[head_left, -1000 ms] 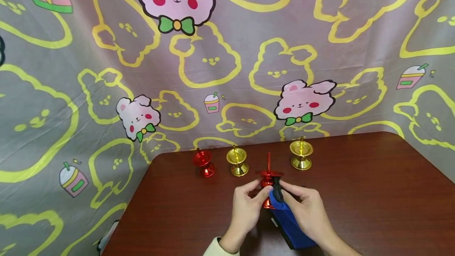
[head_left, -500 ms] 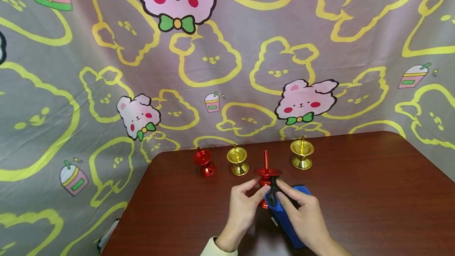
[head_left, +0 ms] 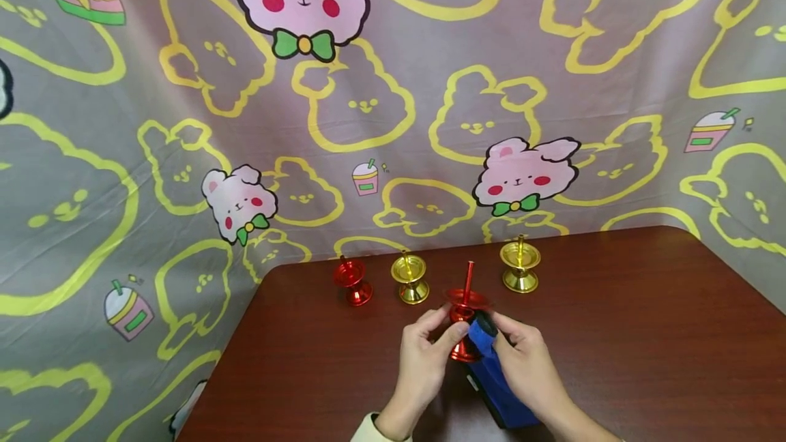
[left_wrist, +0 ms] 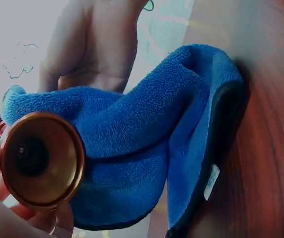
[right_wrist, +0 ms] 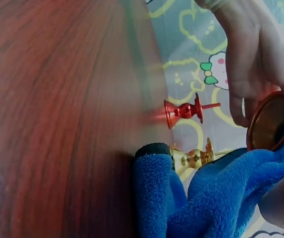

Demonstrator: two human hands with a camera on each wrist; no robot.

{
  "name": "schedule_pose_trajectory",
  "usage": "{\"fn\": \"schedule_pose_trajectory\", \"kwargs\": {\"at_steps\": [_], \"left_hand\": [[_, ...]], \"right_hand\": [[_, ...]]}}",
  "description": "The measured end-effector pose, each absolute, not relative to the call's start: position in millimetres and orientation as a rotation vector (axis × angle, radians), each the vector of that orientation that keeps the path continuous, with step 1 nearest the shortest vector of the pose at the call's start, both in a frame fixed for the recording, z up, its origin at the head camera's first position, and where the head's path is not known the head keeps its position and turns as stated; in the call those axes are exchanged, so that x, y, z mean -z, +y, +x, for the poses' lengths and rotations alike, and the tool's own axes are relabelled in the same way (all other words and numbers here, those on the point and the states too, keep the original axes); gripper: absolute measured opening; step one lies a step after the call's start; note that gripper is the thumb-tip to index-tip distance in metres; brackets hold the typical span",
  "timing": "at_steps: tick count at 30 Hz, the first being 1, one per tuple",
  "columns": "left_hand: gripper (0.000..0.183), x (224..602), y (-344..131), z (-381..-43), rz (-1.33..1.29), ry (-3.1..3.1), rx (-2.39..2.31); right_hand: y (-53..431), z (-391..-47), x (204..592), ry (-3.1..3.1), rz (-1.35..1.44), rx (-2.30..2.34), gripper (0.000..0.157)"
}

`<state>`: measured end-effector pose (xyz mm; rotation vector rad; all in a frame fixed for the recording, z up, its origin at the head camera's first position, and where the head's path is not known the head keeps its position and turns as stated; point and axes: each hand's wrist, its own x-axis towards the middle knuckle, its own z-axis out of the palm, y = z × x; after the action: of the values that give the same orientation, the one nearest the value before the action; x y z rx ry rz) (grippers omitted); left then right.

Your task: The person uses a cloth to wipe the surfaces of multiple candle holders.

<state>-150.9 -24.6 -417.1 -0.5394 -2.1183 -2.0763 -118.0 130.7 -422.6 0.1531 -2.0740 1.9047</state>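
In the head view a red metal candle holder [head_left: 463, 353] with a spike stands raised between the hands, its spike leaning slightly right. My left hand [head_left: 424, 357] grips it by the stem below the dish. My right hand [head_left: 531, 367] pinches a blue cloth [head_left: 510, 398] with a dark edge against the holder's right side, under the dish. The left wrist view faces the holder's hollow base [left_wrist: 65, 163], and the cloth [left_wrist: 122, 124] hangs beside it toward the table. Cloth folds cover part of the right fingers in the right wrist view.
Toward the back of the brown table [head_left: 295, 360] stand another red candle holder [head_left: 353, 282] and two gold ones, one left of centre [head_left: 410, 280] and one on the right [head_left: 520, 268]. Behind them hangs a cartoon-printed curtain [head_left: 417, 108].
The held candle holder swings slightly left, then back right, and now leans right. My right hand shifts left and back with the cloth, whose bunched end has turned. The standing holders stay put.
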Motion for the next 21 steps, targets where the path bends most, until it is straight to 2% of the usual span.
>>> {"fn": "schedule_pose_trajectory", "kwargs": {"at_steps": [4,11,17,21], "left_hand": [[0.033,415,-26,-151,-0.575,-2.148,2.015],[0.027,417,-25,-155,-0.530,-2.095,2.050],[0.017,417,-22,-151,-0.394,-2.041,2.043],[0.014,416,-20,-148,-0.348,-2.096,1.998]], "right_hand": [[135,-119,416,-2.142,0.069,-2.087,0.037],[139,-125,406,-2.140,0.044,-2.239,0.037],[136,-122,409,-2.210,0.081,-2.056,0.051],[132,-122,416,-2.240,0.087,-1.884,0.054]]}}
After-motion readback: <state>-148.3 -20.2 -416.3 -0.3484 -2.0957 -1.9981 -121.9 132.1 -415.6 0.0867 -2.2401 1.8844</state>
